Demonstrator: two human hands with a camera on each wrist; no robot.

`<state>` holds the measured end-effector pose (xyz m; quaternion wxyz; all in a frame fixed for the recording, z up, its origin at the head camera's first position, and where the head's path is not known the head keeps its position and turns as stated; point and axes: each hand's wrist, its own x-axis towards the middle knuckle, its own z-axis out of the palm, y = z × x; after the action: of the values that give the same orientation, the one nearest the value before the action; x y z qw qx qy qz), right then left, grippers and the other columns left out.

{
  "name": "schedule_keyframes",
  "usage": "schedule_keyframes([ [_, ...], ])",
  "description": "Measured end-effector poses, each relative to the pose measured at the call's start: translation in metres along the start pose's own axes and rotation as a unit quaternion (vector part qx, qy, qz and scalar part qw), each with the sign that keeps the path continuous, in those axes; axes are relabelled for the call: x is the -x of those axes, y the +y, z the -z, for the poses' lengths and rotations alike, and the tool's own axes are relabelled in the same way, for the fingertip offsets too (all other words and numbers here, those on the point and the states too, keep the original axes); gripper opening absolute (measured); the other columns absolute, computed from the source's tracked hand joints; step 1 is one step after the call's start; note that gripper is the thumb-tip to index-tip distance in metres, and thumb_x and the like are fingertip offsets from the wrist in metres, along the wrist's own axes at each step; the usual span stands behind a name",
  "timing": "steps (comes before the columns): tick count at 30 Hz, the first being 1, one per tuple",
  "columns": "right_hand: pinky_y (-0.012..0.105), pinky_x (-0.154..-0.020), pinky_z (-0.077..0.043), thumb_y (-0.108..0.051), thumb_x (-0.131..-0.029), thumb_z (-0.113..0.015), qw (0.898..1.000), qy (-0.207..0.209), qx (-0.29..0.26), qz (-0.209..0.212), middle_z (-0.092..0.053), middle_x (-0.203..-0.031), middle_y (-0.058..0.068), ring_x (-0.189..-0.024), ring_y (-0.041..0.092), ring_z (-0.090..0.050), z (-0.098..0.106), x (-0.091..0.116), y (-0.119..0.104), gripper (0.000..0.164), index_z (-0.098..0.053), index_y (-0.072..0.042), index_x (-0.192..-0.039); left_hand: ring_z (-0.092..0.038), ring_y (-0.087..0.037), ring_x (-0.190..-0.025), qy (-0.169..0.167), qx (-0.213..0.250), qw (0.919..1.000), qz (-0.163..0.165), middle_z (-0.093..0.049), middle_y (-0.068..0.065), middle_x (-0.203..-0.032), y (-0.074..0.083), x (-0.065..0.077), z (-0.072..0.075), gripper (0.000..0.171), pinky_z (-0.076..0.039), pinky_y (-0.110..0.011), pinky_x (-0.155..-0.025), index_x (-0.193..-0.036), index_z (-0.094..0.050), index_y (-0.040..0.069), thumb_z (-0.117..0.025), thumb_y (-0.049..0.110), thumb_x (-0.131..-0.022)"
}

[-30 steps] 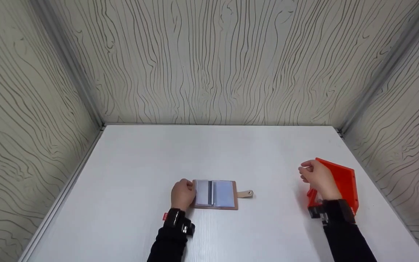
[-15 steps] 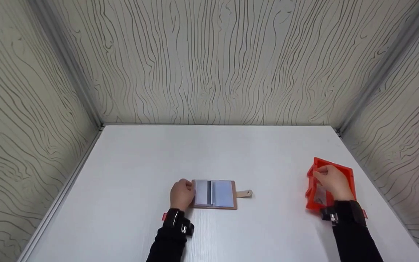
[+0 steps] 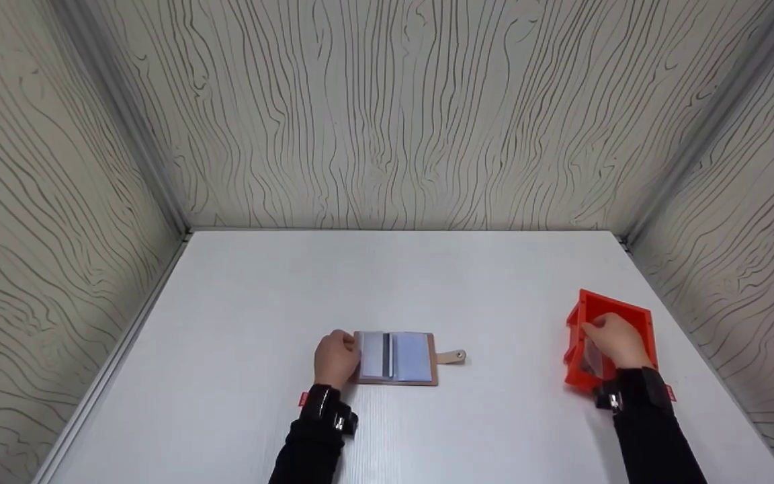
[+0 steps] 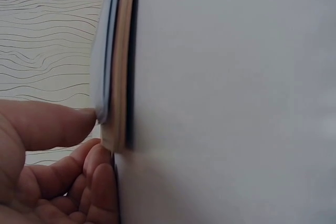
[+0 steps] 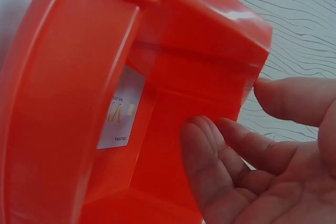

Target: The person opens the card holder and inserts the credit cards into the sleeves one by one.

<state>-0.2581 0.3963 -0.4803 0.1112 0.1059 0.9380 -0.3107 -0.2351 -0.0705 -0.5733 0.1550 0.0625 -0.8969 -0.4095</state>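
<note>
A brown card holder (image 3: 414,359) lies spread on the white table, with clear plastic sleeves and a snap strap pointing right. My left hand (image 3: 336,359) holds its left edge. In the left wrist view the thumb (image 4: 58,124) presses the sleeve edges, while the other fingers curl by the cover's corner. My right hand (image 3: 619,341) reaches into a red plastic bin (image 3: 582,309) on the right. The right wrist view shows the thumb apart from the bent fingers (image 5: 199,150), nothing between them. A pale printed card (image 5: 123,111) lies inside the bin, partly hidden by its front wall.
The white table (image 3: 387,282) meets patterned panels (image 3: 387,134) at the back and both sides. Grey corner posts (image 3: 125,121) stand where the panels join. The red bin sits close to the table's right edge.
My right hand has moved from above the bin's left side rightward and down into the bin. The bin has shifted slightly left. My left hand and the card holder stay nearly in place.
</note>
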Motion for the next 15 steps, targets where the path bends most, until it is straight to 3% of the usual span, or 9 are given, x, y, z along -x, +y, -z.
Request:
schedule_keyframes([
  [10, 0.057, -0.091, -0.044, -0.016, -0.100, -0.046, 1.000, 0.003, 0.023, 0.002, -0.055, -0.110, 0.035, -0.097, 0.045, -0.050, 0.001, -0.002, 0.007, 0.044, -0.044, 0.022, -0.123, -0.063, -0.030, -0.072, -0.005, 0.004, 1.0000, 0.005, -0.066, -0.012, -0.076, 0.002, 0.000, 0.002, 0.015, -0.051, -0.043, -0.071, -0.085, -0.067, -0.004, -0.066, 0.010, -0.091],
  [15, 0.060, -0.093, -0.042, -0.018, -0.098, -0.047, 0.999, -0.003, 0.039, 0.007, -0.056, -0.109, 0.036, -0.099, 0.047, -0.051, -0.001, -0.004, 0.014, 0.046, -0.046, 0.023, -0.120, -0.063, -0.030, -0.073, -0.004, 0.003, 1.0000, 0.003, -0.066, -0.012, -0.076, 0.001, 0.000, 0.001, 0.012, -0.051, -0.043, -0.071, -0.086, -0.067, -0.004, -0.067, 0.008, -0.089],
])
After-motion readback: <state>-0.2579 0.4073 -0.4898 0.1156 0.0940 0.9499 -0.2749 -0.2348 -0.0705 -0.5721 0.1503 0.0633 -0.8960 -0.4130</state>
